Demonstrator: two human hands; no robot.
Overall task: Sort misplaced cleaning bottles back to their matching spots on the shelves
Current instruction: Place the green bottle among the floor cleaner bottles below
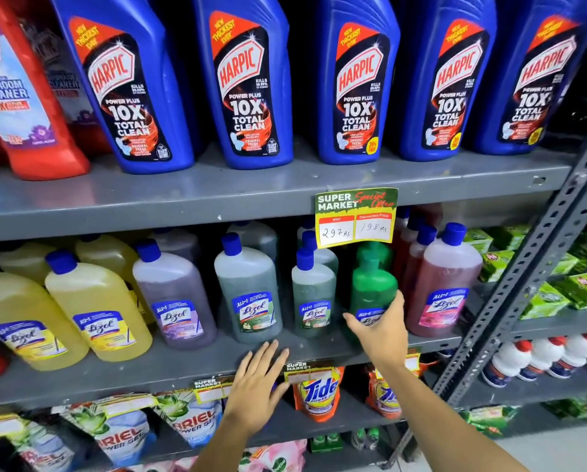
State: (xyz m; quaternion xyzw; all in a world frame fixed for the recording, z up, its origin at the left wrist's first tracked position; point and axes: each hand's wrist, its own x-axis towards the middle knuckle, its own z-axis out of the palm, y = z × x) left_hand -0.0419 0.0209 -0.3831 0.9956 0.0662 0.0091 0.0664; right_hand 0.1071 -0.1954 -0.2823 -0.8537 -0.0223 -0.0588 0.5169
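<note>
Now your right hand (382, 330) wraps its fingers around the green bottle (373, 289) on the middle shelf (169, 373), between a grey-green Lizol bottle (314, 296) and a pink one (443, 287). Your left hand (256, 386) rests open, fingers spread, on the shelf's front edge.

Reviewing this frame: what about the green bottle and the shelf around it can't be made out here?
- Green bottle, head view: cap hidden behind the price tag; label mostly covered by the right hand.
- Right hand's grip: palm side faces away, so how firmly it holds is unclear.
- Rear bottles on the middle shelf: hidden by the front row.
- Harpic bottles: tops cut off by the upper edge.
</note>
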